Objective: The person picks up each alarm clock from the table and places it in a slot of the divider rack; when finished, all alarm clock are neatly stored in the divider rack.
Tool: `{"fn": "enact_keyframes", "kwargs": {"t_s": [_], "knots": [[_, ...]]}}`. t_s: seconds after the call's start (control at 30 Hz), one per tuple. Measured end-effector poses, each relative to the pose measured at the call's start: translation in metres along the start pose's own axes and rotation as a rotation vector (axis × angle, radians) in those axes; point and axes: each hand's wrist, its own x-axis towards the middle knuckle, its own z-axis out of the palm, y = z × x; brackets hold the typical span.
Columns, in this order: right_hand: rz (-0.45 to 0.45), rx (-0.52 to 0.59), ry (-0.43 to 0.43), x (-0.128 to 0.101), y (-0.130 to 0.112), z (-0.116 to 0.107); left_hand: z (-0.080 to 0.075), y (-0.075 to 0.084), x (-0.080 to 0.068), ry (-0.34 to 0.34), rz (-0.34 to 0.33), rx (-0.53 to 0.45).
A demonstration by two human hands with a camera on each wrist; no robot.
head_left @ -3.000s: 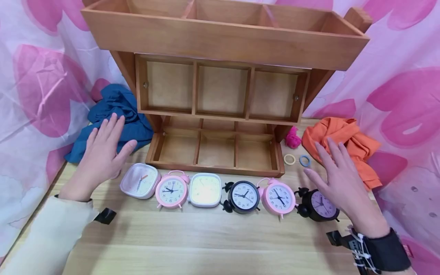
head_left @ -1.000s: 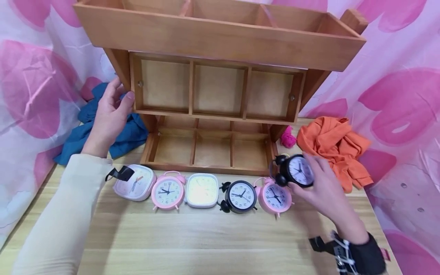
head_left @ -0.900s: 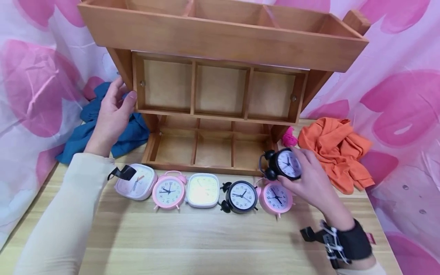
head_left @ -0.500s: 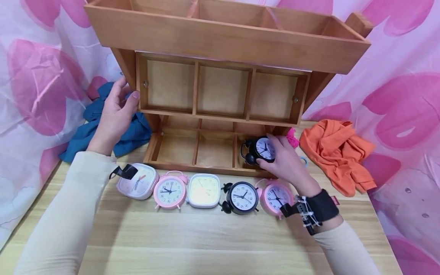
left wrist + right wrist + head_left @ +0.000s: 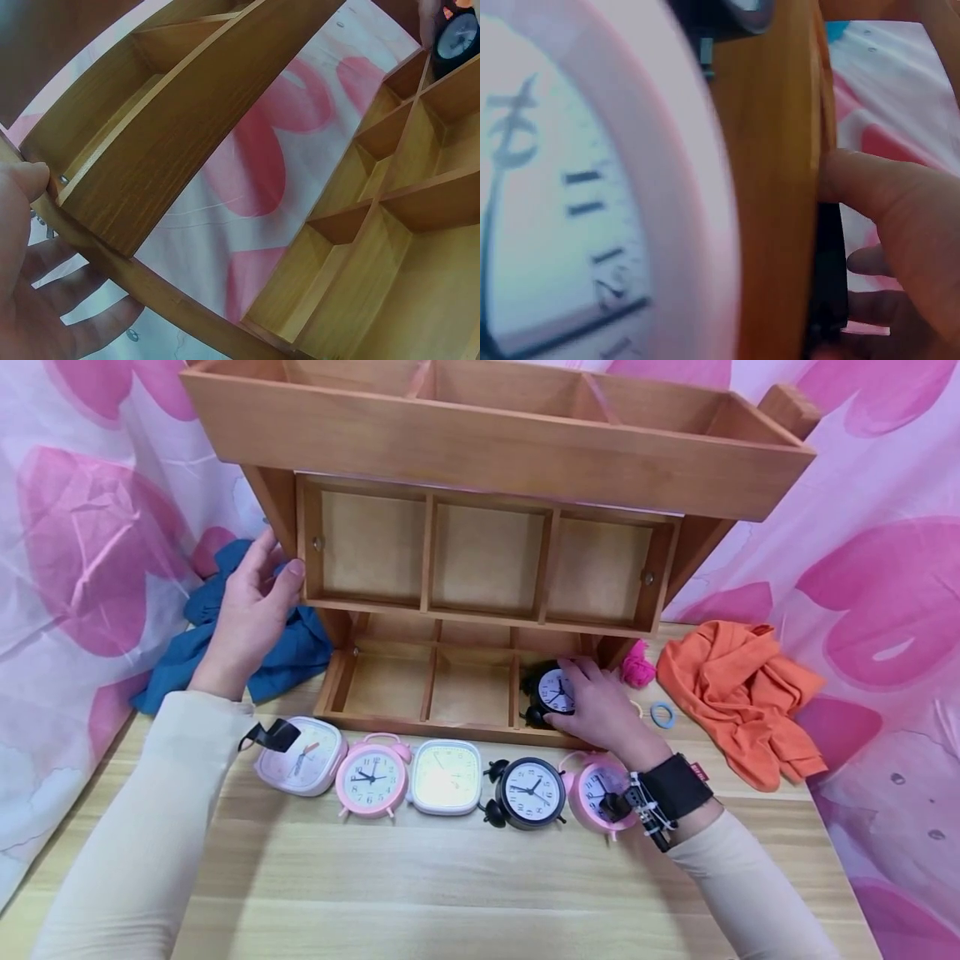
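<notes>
A tiered wooden shelf (image 5: pixel 487 453) with divided trays stands at the back. My left hand (image 5: pixel 251 610) grips its left side at the middle tray, thumb in front; the left wrist view shows the fingers (image 5: pixel 75 289) behind the side panel. My right hand (image 5: pixel 603 714) holds a black twin-bell alarm clock (image 5: pixel 553 691) inside the right compartment of the bottom tray (image 5: pixel 450 727). The clock lies face up, partly covered by the fingers. Close to the right wrist camera, a pink alarm clock (image 5: pixel 682 187) fills the left side; the black clock (image 5: pixel 829 270) shows only as a dark edge.
In front of the shelf lie a white clock (image 5: pixel 300 758), a pink clock (image 5: pixel 371 779), a square white clock (image 5: pixel 446 777), a black clock (image 5: pixel 531 792) and another pink clock (image 5: pixel 600 789). Blue cloth (image 5: pixel 292 656), orange cloth (image 5: pixel 742 693), pink yarn (image 5: pixel 637 666) and a blue ring (image 5: pixel 662 715) flank it.
My right hand has lifted the black clock from the row's right end and moved it left into the bottom tray. My left hand has moved from hovering to gripping the shelf's side.
</notes>
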Motion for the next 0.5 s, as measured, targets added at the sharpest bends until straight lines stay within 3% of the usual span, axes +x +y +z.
{"fn": "enact_keyframes", "kwargs": {"t_s": [0.23, 0.37, 0.5], "knots": [[0.005, -0.105, -0.015, -0.007, 0.005, 0.003, 0.001, 0.0, -0.001, 0.002, -0.001, 0.012], [0.0, -0.05, -0.004, -0.011, 0.007, 0.0, 0.002, 0.0, -0.001, 0.01, -0.005, 0.03], [0.002, 0.086, 0.068, -0.027, 0.01, -0.013, 0.0, 0.0, 0.001, 0.009, 0.003, 0.024]]}}
